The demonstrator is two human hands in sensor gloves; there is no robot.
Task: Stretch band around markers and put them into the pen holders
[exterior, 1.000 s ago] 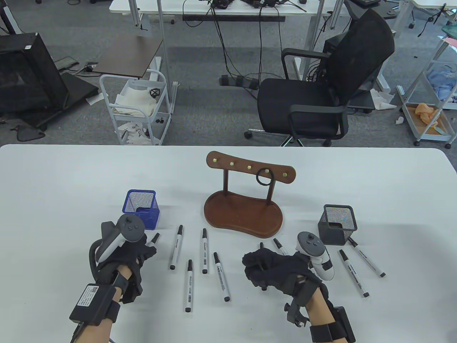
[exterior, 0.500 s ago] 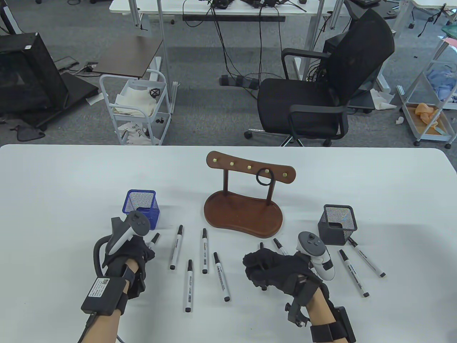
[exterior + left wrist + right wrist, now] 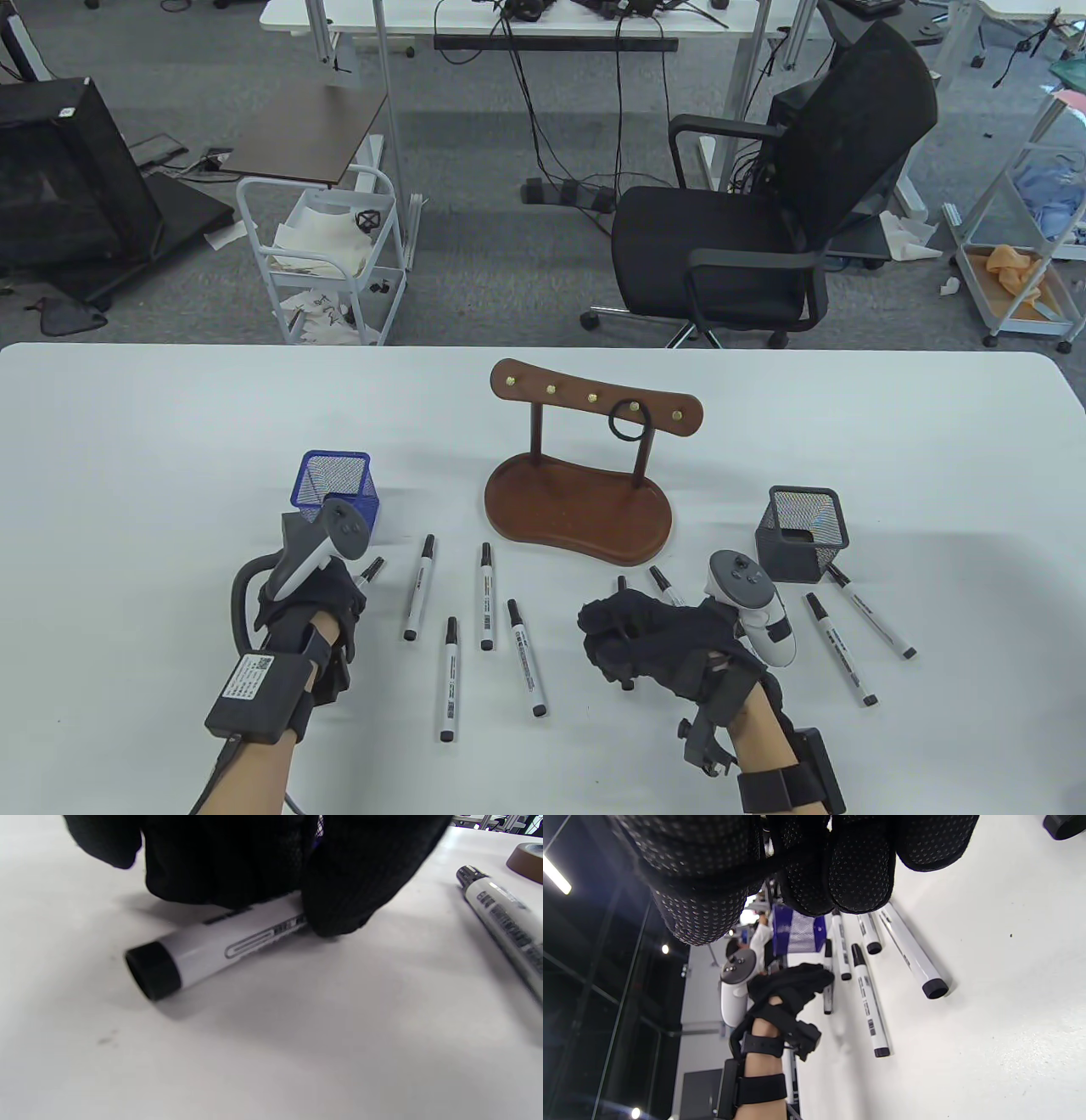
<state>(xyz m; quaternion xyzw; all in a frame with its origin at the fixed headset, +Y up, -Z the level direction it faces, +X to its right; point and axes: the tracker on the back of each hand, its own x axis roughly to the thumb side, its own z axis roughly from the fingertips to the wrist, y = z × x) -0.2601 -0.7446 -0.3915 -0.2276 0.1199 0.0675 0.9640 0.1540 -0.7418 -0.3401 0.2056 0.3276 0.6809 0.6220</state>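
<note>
— The desk [image 3: 170, 424]?
— Smooth, white, faintly sheened. The markers [image 3: 220, 942] are glossy white plastic with matt black caps.
— The holders?
— Wire mesh, one blue [image 3: 335, 488], one dark grey [image 3: 802, 531]. The stand [image 3: 577, 509] is polished brown wood with brass-like pegs. The fingers [image 3: 861, 878] wear dotted black cloth.

Nothing legible is showing anywhere. The markers [image 3: 417, 587] lying on the tabletop [image 3: 170, 424] are carrying dark print along their white barrels, but it is staying too small or blurred to read, even on the one close up [image 3: 220, 942]. A white label with a square code is sitting on the black box [image 3: 259, 696] strapped to the left forearm, its print likewise unreadable.
</note>
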